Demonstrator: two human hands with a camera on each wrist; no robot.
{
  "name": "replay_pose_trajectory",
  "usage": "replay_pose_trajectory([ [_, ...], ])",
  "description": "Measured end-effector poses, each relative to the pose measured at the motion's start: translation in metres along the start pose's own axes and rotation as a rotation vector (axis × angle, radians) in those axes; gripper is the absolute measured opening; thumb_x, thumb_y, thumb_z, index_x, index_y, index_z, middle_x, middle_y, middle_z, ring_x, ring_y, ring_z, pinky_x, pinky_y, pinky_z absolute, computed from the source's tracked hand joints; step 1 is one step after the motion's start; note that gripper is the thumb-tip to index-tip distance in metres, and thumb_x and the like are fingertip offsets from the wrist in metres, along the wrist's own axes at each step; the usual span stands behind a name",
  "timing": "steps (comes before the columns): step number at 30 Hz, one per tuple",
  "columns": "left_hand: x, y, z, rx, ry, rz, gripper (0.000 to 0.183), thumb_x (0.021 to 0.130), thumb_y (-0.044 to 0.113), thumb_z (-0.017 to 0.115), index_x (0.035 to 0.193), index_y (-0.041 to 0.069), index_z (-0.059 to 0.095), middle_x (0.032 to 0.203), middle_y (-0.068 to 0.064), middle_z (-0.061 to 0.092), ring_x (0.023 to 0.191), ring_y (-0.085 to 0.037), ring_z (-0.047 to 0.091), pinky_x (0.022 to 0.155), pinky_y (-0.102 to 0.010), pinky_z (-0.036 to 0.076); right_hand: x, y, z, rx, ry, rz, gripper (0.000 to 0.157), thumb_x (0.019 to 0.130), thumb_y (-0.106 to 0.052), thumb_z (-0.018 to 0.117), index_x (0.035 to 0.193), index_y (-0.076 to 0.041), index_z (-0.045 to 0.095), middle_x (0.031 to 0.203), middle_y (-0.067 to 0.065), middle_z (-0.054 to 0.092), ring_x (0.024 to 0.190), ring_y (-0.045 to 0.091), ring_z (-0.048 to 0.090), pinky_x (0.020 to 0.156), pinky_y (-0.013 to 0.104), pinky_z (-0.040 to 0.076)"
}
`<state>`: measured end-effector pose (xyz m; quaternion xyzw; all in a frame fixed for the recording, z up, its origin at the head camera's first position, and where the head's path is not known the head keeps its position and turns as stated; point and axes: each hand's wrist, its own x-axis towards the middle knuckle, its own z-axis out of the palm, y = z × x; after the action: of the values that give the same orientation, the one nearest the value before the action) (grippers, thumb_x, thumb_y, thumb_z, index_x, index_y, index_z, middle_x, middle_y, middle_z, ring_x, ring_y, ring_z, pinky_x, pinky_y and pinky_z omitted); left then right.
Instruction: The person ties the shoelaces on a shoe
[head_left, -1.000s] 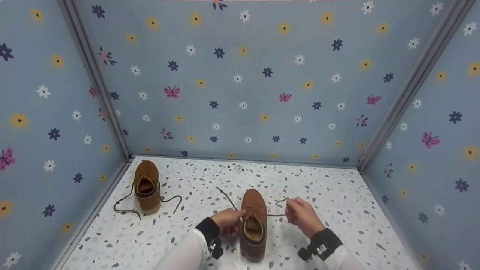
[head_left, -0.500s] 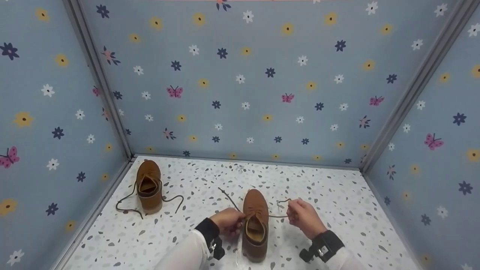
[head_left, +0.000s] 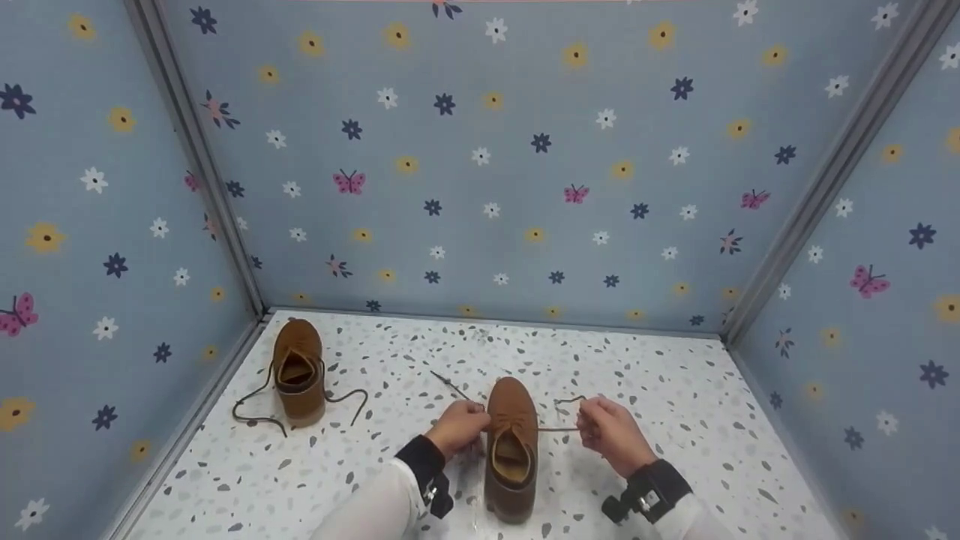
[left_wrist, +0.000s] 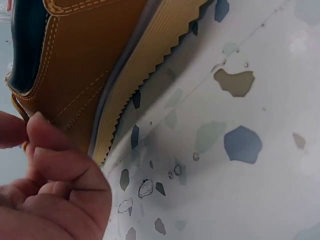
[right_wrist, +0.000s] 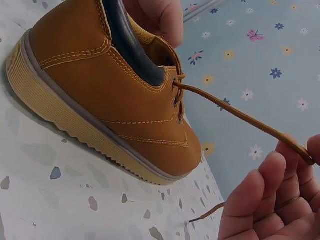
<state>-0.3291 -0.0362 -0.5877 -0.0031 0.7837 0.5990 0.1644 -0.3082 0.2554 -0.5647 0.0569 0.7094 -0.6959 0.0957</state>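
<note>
Head view first: a brown shoe (head_left: pixel 511 450) is parked toe-forward near the front of the speckled white surface (head_left: pixel 645 367), with a hand on either side. The right lace (head_left: pixel 559 430) is drawn out sideways and pinched by the right hand (head_left: pixel 611 433); the left lace (head_left: pixel 450 384) is held close against the shoe's edge by the left hand (head_left: pixel 459 429), its tip trailing forward. Well apart at the far left, a second shoe (head_left: pixel 298 379) is set down with its laces (head_left: pixel 259 419) sprawled loose. Progress-wise, pretty early by the look of it: lacing can be made out on both shoes, but no knot or bow can be spotted on either, so the ends are all left unfastened. Room's kinda fun: the surface is boxed in by blue walls (head_left: pixel 517 165) printed with flowers and butterflies, and grey metal posts (head_left: pixel 197 150) are fitted in the corners.

Left wrist view: thumb and finger are brought together right by the lacing, the lace mostly hidden between them. A ridged tan sole (left_wrist: pixel 144 60) is seen resting on the surface.

Right wrist view: the lace is run nearly straight from the eyelets (right_wrist: pixel 176 102) to thumb and fingertip, other fingers half curled, the loose tail dangling below.
</note>
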Motion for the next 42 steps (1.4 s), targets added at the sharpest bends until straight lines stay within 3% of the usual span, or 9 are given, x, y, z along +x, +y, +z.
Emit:
replay_pose_trajectory([
  [7, 0.003, 0.008, 0.003, -0.163, 0.134, 0.045, 0.014, 0.087, 0.009, 0.064, 0.097, 0.007, 0.056, 0.088, -0.005, 0.065, 0.065, -0.017, 0.058, 0.054, -0.029, 0.045, 0.002, 0.000, -0.001, 0.005, 0.027, 0.022, 0.018, 0.104, -0.023, 0.059, 0.102, -0.006, 0.063, 0.085, 0.003, 0.061, 0.075, 0.018, 0.057, 0.069, 0.032, 0.051],
  [12, 0.006, 0.017, 0.004, -0.166, 0.203, 0.099, 0.025, 0.094, 0.010, 0.054, 0.117, 0.002, 0.056, 0.088, -0.012, 0.074, 0.061, -0.015, 0.058, 0.055, -0.025, 0.041, 0.002, 0.000, -0.002, 0.007, 0.046, 0.019, 0.015, 0.104, -0.023, 0.061, 0.105, -0.008, 0.063, 0.083, 0.002, 0.063, 0.072, 0.017, 0.058, 0.068, 0.032, 0.052],
  [17, 0.006, 0.027, 0.006, -0.040, 0.207, 0.191, 0.034, 0.105, 0.014, 0.047, 0.136, 0.004, 0.053, 0.097, -0.019, 0.076, 0.063, -0.014, 0.058, 0.059, -0.026, 0.042, 0.002, 0.002, -0.003, -0.006, 0.050, 0.011, 0.018, 0.104, -0.026, 0.062, 0.107, -0.008, 0.063, 0.080, 0.002, 0.064, 0.070, 0.017, 0.059, 0.066, 0.031, 0.052],
  [22, 0.001, 0.038, 0.014, 0.181, 0.161, 0.349, 0.040, 0.110, 0.016, 0.047, 0.150, 0.011, 0.051, 0.099, -0.013, 0.075, 0.071, -0.011, 0.060, 0.064, -0.028, 0.046, 0.001, 0.003, -0.003, -0.001, 0.062, 0.008, 0.016, 0.105, -0.024, 0.060, 0.106, -0.008, 0.062, 0.078, 0.002, 0.064, 0.069, 0.017, 0.058, 0.065, 0.031, 0.051],
  [25, -0.001, 0.041, 0.021, 0.310, 0.096, 0.453, 0.038, 0.111, 0.015, 0.048, 0.147, 0.016, 0.056, 0.108, -0.010, 0.076, 0.078, -0.014, 0.066, 0.068, -0.030, 0.050, 0.000, 0.004, -0.003, 0.009, 0.072, 0.005, 0.016, 0.105, -0.024, 0.060, 0.107, -0.008, 0.062, 0.077, 0.003, 0.064, 0.069, 0.017, 0.057, 0.065, 0.031, 0.051],
  [28, -0.002, 0.041, 0.025, 0.410, 0.045, 0.507, 0.030, 0.109, 0.016, 0.052, 0.136, 0.017, 0.066, 0.117, -0.005, 0.076, 0.093, -0.015, 0.070, 0.079, -0.033, 0.056, 0.000, 0.005, -0.004, 0.008, 0.078, 0.002, 0.018, 0.104, -0.025, 0.061, 0.108, -0.008, 0.061, 0.079, 0.003, 0.064, 0.069, 0.017, 0.057, 0.065, 0.031, 0.050],
  [31, -0.003, 0.039, 0.027, 0.475, 0.038, 0.495, 0.021, 0.107, 0.018, 0.058, 0.123, 0.016, 0.071, 0.113, -0.001, 0.076, 0.098, -0.014, 0.070, 0.087, -0.033, 0.056, 0.001, 0.006, -0.005, 0.003, 0.080, 0.002, 0.018, 0.104, -0.025, 0.061, 0.109, -0.007, 0.061, 0.080, 0.003, 0.064, 0.070, 0.018, 0.057, 0.065, 0.031, 0.050],
  [34, -0.004, 0.037, 0.026, 0.504, 0.038, 0.466, 0.017, 0.104, 0.019, 0.064, 0.117, 0.014, 0.073, 0.103, -0.001, 0.074, 0.092, -0.014, 0.069, 0.083, -0.034, 0.057, 0.001, 0.007, -0.006, 0.005, 0.083, 0.002, 0.016, 0.105, -0.022, 0.059, 0.109, -0.007, 0.061, 0.081, 0.003, 0.064, 0.071, 0.018, 0.056, 0.065, 0.031, 0.049],
  [42, -0.004, 0.034, 0.019, 0.477, 0.031, 0.407, 0.014, 0.097, 0.015, 0.072, 0.110, 0.011, 0.073, 0.100, -0.002, 0.076, 0.091, -0.014, 0.070, 0.081, -0.034, 0.059, -0.001, 0.003, -0.007, 0.009, 0.102, 0.006, 0.018, 0.103, -0.022, 0.061, 0.110, -0.005, 0.062, 0.086, 0.004, 0.063, 0.075, 0.018, 0.057, 0.067, 0.031, 0.051],
])
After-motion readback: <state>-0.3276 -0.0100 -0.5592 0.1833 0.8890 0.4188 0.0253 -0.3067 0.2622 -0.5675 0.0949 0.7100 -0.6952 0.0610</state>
